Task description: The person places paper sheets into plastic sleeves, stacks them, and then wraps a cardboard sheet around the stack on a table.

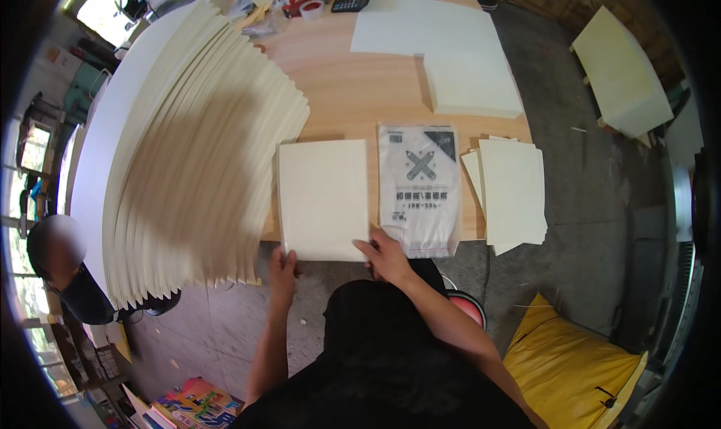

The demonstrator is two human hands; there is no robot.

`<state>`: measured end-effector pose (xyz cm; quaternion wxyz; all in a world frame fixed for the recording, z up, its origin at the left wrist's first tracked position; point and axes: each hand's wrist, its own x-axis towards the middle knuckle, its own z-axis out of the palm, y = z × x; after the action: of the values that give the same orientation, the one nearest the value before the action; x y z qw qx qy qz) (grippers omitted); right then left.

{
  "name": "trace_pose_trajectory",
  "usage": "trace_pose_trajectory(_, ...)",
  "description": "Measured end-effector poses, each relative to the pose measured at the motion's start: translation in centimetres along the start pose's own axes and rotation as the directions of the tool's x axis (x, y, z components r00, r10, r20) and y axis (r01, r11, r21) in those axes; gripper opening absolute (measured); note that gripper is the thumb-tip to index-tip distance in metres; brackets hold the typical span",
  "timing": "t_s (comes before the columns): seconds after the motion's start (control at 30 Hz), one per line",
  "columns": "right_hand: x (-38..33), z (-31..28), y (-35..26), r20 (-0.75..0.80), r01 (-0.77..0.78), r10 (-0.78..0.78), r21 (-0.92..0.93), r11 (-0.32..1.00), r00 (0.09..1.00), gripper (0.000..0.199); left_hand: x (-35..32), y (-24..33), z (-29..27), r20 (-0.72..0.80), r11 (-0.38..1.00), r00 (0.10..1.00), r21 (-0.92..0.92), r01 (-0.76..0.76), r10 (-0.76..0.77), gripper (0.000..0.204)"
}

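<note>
A wood-topped table (330,83) is set on a grey floor (225,324). At its near edge, the cream paper stack (324,200) is laid flat, slightly overhanging. Its near-right corner is grasped by the right hand (387,257), thumb uppermost; the near-left corner is touched by the left hand (282,276), whose grip cannot be told. Edges should be kept square by even pressure from both sides. Sideways room is limited by fanned sheets (203,151) and a printed plastic bag (419,196); more is offered beyond, on bare wood.

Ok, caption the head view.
Left hand and right hand hold a cream rectangular paper stack beside a translucent printed plastic bag.
</note>
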<state>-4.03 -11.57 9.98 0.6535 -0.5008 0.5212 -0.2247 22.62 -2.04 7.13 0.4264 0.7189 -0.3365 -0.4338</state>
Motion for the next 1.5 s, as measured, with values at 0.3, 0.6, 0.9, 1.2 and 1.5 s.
trace_pose_trajectory(0.3, -3.5, -1.6, 3.0, -0.096, 0.14, -0.138, 0.016, 0.99, 0.986, 0.03, 2.2, -3.5, -0.6, -0.08, 0.99, 0.996, 0.135, 0.05, -0.039, 0.032)
trace_pose_trajectory(0.6, -12.6, -17.3, 8.8, -0.792, 0.149, 0.169, 0.311, 0.939, 0.586, 0.014, 1.1, -2.4, 1.5, -0.03, 0.953, 0.982, -0.251, 0.171, -0.185, 0.026)
trace_pose_trajectory(0.9, -11.4, -18.8, 5.2, -0.618, 0.411, 0.364, 0.76, 0.504, 0.696, 0.011, 1.0, -1.9, 2.6, 0.028, 0.904, 0.971, -0.358, 0.233, -0.239, 0.032)
trace_pose_trajectory(1.2, -10.4, -20.5, 3.9, -0.614, 0.535, 0.467, 0.787, 0.307, 0.636, 0.019, -1.0, 2.9, 3.3, -0.189, 0.871, 0.936, 0.456, -0.183, 0.296, 0.029)
trace_pose_trajectory(1.5, -7.6, -25.9, 3.7, -0.583, 0.292, 0.467, 0.778, 0.556, 0.665, 0.036, 2.1, 11.4, 18.4, 0.638, 0.553, 0.571, 0.26, -0.792, 0.517, 0.027)
